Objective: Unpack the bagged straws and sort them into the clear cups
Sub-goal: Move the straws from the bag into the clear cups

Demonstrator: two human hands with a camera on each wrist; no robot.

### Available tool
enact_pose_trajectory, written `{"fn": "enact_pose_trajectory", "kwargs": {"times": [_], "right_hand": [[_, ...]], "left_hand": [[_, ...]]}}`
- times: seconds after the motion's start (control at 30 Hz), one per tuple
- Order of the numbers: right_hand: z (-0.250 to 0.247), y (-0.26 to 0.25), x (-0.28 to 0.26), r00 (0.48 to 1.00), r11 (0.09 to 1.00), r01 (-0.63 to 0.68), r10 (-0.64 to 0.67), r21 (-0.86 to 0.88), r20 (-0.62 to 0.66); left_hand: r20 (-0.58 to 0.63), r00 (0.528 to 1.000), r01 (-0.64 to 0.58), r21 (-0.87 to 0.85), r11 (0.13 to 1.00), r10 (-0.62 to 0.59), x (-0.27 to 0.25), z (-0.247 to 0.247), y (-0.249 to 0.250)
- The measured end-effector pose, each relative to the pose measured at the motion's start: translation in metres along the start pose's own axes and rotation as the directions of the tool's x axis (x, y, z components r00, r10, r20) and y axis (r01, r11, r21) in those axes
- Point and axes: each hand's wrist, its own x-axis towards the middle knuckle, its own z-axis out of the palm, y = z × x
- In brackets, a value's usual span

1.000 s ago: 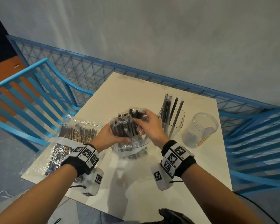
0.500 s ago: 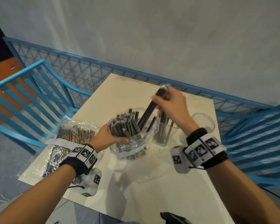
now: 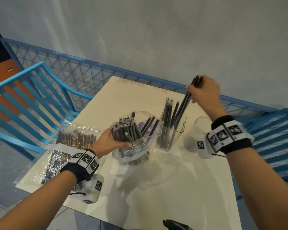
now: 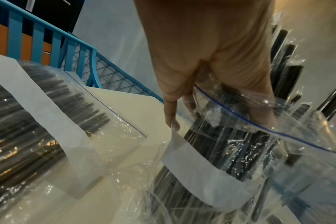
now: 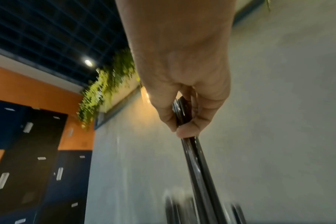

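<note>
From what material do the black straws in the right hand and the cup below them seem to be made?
Straws: probably glossy plastic; the right wrist view shows light streaks along them. Right hand grips them. Cup: clear rigid plastic, likely; its straws show through the wall.

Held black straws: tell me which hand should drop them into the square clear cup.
Right. The right hand already pinches the held black straws, their lower ends inside the square clear cup. The left hand is busy gripping the open straw bag.
</note>
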Motion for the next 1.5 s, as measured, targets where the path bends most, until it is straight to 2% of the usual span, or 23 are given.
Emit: {"fn": "enact_pose_trajectory", "kwargs": {"times": [0.1, 0.23, 0.43, 0.6, 0.73, 0.8, 0.87, 0.9, 0.97, 1.0, 1.07, 1.2, 1.5], "right_hand": [[0.037, 0.032, -0.010, 0.984, 0.990, -0.142, 0.143, -0.022, 0.109], [0.065, 0.054, -0.022, 0.947, 0.972, -0.231, 0.236, -0.050, 0.218], [0.070, 0.054, -0.026, 0.927, 0.955, -0.293, 0.294, -0.039, 0.232], [0.047, 0.037, -0.023, 0.950, 0.961, -0.199, 0.238, -0.192, 0.203], [0.028, 0.013, -0.024, 0.991, 0.992, -0.097, 0.103, -0.075, 0.082], [0.026, -0.009, -0.033, 0.993, 0.999, -0.044, 0.041, 0.024, 0.107], [0.034, -0.028, -0.050, 0.958, 0.993, -0.034, 0.001, 0.112, 0.287], [0.041, -0.035, -0.060, 0.908, 0.993, -0.045, -0.004, 0.107, 0.419], [0.060, -0.039, -0.079, 0.767, 0.998, -0.054, 0.036, 0.008, 0.640], [0.071, -0.038, -0.087, 0.722, 0.998, -0.050, 0.069, -0.047, 0.689], [0.093, -0.033, -0.098, 0.699, 0.994, -0.041, 0.102, -0.103, 0.707], [0.119, -0.033, -0.109, 0.755, 0.989, 0.107, -0.017, -0.098, 0.656], [0.109, -0.017, -0.096, 0.853, 0.999, 0.018, -0.040, 0.048, 0.520]], "left_hand": [[-0.010, 1.000, -0.002, 0.003, 1.000, 0.002, -0.001, -0.001, -0.002], [-0.019, 1.000, 0.003, 0.017, 1.000, -0.003, 0.001, -0.001, -0.003], [-0.026, 1.000, 0.004, 0.044, 0.999, -0.002, 0.000, 0.002, -0.001], [-0.027, 1.000, 0.003, 0.038, 0.999, -0.002, 0.002, 0.000, -0.003], [-0.015, 1.000, 0.010, 0.032, 0.999, -0.009, 0.004, -0.002, -0.007], [-0.021, 1.000, 0.012, 0.035, 0.999, -0.012, 0.005, -0.003, -0.008], [-0.021, 1.000, 0.015, 0.050, 0.999, -0.014, 0.006, -0.004, -0.008], [-0.021, 1.000, 0.018, 0.056, 0.998, -0.017, 0.006, -0.004, -0.008], [-0.023, 1.000, 0.020, 0.067, 0.998, -0.019, 0.006, -0.004, -0.008], [-0.025, 1.000, 0.018, 0.073, 0.997, -0.016, 0.006, -0.003, -0.008], [-0.029, 0.999, 0.017, 0.076, 0.997, -0.015, 0.005, -0.001, -0.007], [-0.031, 0.999, 0.007, 0.069, 0.998, -0.005, 0.003, 0.002, -0.005], [-0.010, 1.000, -0.016, 0.008, 1.000, 0.016, 0.002, 0.002, -0.003]]}}
